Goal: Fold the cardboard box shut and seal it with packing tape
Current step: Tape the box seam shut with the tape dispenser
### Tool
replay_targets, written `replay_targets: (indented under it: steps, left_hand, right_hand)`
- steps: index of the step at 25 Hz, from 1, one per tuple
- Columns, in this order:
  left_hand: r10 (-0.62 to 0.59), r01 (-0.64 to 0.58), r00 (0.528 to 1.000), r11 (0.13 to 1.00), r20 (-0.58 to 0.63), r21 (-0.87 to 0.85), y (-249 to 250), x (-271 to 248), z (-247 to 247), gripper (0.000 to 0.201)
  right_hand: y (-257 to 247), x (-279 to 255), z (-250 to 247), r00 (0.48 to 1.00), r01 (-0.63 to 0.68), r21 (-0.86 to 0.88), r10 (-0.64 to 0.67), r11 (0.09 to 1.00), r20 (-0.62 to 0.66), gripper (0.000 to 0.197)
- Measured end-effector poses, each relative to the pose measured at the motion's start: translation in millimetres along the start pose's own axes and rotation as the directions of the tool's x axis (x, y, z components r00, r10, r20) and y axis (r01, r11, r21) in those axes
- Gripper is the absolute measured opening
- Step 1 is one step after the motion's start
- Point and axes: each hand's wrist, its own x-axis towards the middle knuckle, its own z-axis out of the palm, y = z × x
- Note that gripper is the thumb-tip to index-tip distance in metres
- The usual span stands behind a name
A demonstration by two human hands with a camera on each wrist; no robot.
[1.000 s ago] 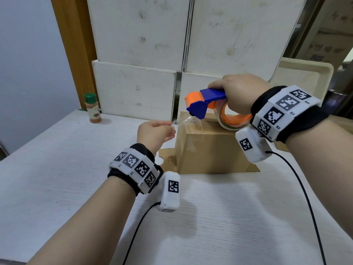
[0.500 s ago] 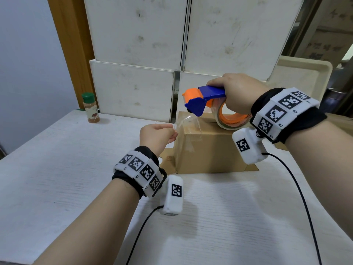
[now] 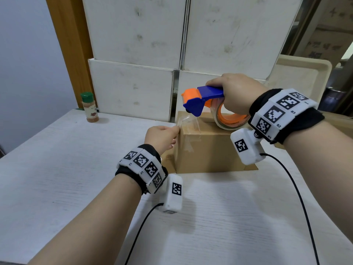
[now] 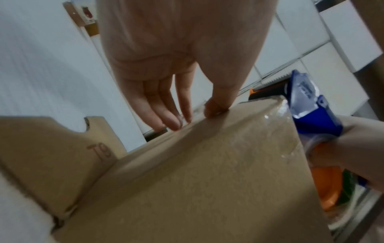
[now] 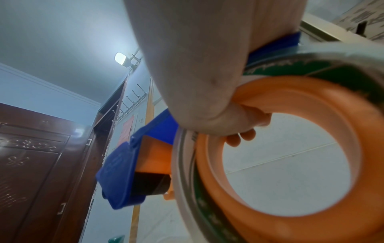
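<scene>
A brown cardboard box point(image 3: 208, 150) stands on the white table, its top flaps folded down. My right hand point(image 3: 235, 92) grips a blue and orange tape dispenser point(image 3: 198, 101) with a roll of clear tape point(image 3: 227, 121), held just above the box's top. A strip of clear tape point(image 3: 188, 121) runs from the dispenser down to the box's left top edge. My left hand point(image 3: 162, 135) pinches the strip's free end at that edge, thumb and fingers point(image 4: 180, 115) against the box point(image 4: 207, 172). In the right wrist view my fingers point(image 5: 239, 139) curl through the roll's orange core point(image 5: 290, 148).
A spice jar point(image 3: 89, 108) with a green cap stands at the table's back left. White boxes point(image 3: 133, 92) are stacked behind the cardboard box. A beige tray point(image 3: 305, 73) leans at the back right. A loose cardboard flap point(image 4: 51, 148) lies beside the box's left foot.
My left hand has moved down and right with the tape end, closer to the box's left top edge. The dispenser has stayed over the box top.
</scene>
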Motion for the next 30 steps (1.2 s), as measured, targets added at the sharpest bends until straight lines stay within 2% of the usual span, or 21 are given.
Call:
replay_targets:
  steps: [2, 3, 4, 7, 9, 11, 16, 18, 19, 20, 23, 24, 25, 27, 28, 30]
  left_hand:
    - [-0.103, 0.099, 0.993, 0.993, 0.052, 0.071, -1, 2, -2, 0.006]
    - [-0.096, 0.090, 0.994, 0.988, 0.046, 0.122, -2, 6, -3, 0.008]
    - [-0.051, 0.049, 0.999, 0.988, 0.016, 0.148, -3, 10, -3, 0.014]
    - [0.101, -0.099, 0.992, 0.995, -0.079, 0.029, 6, 15, 0, 0.028]
    - [0.162, -0.158, 0.983, 0.986, -0.083, 0.047, 11, 15, 6, 0.030]
    - [0.207, -0.200, 0.978, 0.967, -0.029, 0.156, 10, 18, 14, 0.029]
    - [0.209, -0.217, 0.976, 0.918, 0.061, 0.332, 5, 16, 18, 0.033]
    - [0.196, -0.201, 0.979, 0.902, 0.054, 0.382, 14, 12, 14, 0.035]
    - [0.227, -0.224, 0.973, 0.895, 0.040, 0.387, 19, 10, 11, 0.037]
    - [0.256, -0.262, 0.964, 0.898, 0.065, 0.353, 25, 8, 8, 0.040]
    - [0.310, -0.345, 0.909, 0.935, 0.279, 0.085, 37, -1, 7, 0.041]
    - [0.303, -0.355, 0.888, 0.930, 0.345, 0.097, 36, -3, 10, 0.037]
    - [0.294, -0.382, 0.870, 0.910, 0.396, 0.163, 32, -2, 12, 0.047]
    - [0.283, -0.462, 0.850, 0.806, 0.444, 0.370, 21, -1, 14, 0.082]
    - [0.302, -0.496, 0.849, 0.740, 0.434, 0.454, 19, -1, 14, 0.089]
    - [0.329, -0.536, 0.840, 0.629, 0.432, 0.563, 24, -1, 10, 0.091]
  right_hand:
    - [1, 0, 0, 1.000, -0.001, 0.006, 0.001, 1.000, -0.001, 0.048]
    - [1, 0, 0, 1.000, -0.003, 0.008, 0.003, 1.000, 0.003, 0.047]
    - [1, 0, 0, 1.000, -0.005, 0.009, 0.005, 1.000, 0.006, 0.047]
    - [1, 0, 1, 1.000, -0.001, 0.006, 0.001, 1.000, 0.007, 0.046]
    - [1, 1, 1, 1.000, 0.005, 0.007, -0.005, 1.000, 0.006, 0.046]
    - [1, 1, 1, 1.000, 0.005, 0.008, -0.005, 1.000, 0.008, 0.045]
    - [2, 0, 2, 1.000, 0.001, 0.014, -0.001, 1.000, -0.003, 0.046]
    - [1, 0, 1, 1.000, -0.001, 0.018, 0.001, 1.000, -0.004, 0.046]
    - [1, 0, 1, 1.000, -0.001, 0.018, 0.001, 1.000, -0.002, 0.046]
    - [1, 0, 1, 1.000, 0.000, 0.016, 0.000, 1.000, 0.002, 0.046]
    - [1, 0, 0, 1.000, -0.005, 0.013, 0.005, 1.000, 0.006, 0.048]
    - [2, 1, -1, 1.000, -0.007, 0.014, 0.007, 1.000, 0.009, 0.048]
    - [2, 2, -1, 1.000, -0.008, 0.015, 0.008, 1.000, 0.013, 0.048]
    - [1, 3, 0, 1.000, -0.007, 0.009, 0.006, 1.000, 0.018, 0.048]
    - [1, 3, 0, 1.000, -0.004, 0.002, 0.004, 1.000, 0.018, 0.048]
    - [3, 3, 0, 1.000, 0.003, -0.008, -0.003, 1.000, 0.023, 0.049]
